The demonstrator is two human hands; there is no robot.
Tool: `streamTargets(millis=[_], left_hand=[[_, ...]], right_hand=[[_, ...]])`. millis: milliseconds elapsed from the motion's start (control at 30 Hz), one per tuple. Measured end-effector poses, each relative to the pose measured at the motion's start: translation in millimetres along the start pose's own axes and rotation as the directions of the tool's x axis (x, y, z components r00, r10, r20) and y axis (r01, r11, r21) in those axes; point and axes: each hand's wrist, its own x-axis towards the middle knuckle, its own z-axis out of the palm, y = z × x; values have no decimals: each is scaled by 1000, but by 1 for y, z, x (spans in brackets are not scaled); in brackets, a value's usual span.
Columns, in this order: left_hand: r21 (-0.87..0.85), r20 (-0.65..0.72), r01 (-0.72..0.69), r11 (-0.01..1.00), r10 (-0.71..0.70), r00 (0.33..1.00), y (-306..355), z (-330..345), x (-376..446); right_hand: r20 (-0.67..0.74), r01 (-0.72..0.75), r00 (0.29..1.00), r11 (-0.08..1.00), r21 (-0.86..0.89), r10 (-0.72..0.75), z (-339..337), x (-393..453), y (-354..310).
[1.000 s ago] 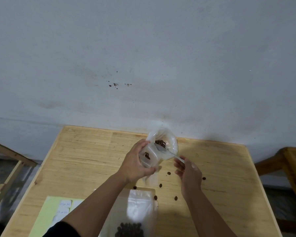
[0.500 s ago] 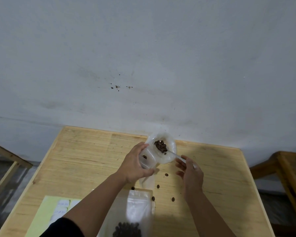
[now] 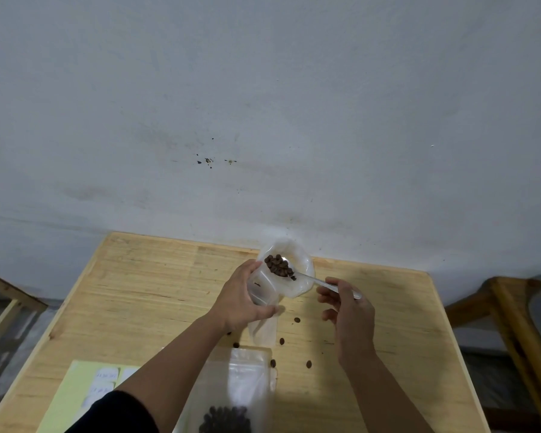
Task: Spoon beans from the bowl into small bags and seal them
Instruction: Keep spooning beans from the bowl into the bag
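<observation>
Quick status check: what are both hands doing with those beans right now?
Left hand grips small bag, mouth held open. Right hand pinches spoon, heaped beans over the opening. Stray beans on table.

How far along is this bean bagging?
Done: one bag with beans lies flat near the table's front edge; whether it is sealed I cannot tell. In hand: the left hand holds a small bag open while the right hand tips a loaded spoon in. Left: sealing it, and gathering spilled beans.
</observation>
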Motion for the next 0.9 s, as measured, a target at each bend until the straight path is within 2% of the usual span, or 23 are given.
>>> streamTargets(millis=[200,267,333,367,433,500,567,667,800,900], left_hand=[[15,-8,-9,1000,9,1000,3,-1,-1],[17,-7,-3,1000,3,1000,2,-1,-1],[18,-8,5,1000,-5,1000,2,-1,-1],[15,-10,6,1000,-6,1000,2,-1,-1],[10,-13,1,1000,-1,1000,2,0,-1],[22,-15,-12,1000,13,1000,2,0,-1],[30,-16,-20,999,20,1000,2,-1,-1],[23,-17,-28,999,29,999,3,-2,-3],[7,-20,-46,999,47,999,4,-4,-4],[13,-15,-61,998,61,998,5,-6,-5]], right_hand=[[40,86,996,996,-25,-85,0,-9,-3],[61,134,990,988,-78,-129,-1,-11,-1],[112,252,966,950,-186,-234,0,-13,1],[159,352,934,898,-265,-320,2,-14,3],[312,578,816,717,-391,-487,4,-18,3],[402,720,694,563,-407,-597,5,-21,4],[341,742,668,555,-376,-661,5,-20,2],[239,727,672,563,-393,-701,4,-12,9],[294,700,687,496,-514,-664,4,-1,35],[347,701,690,466,-540,-635,5,2,49]])
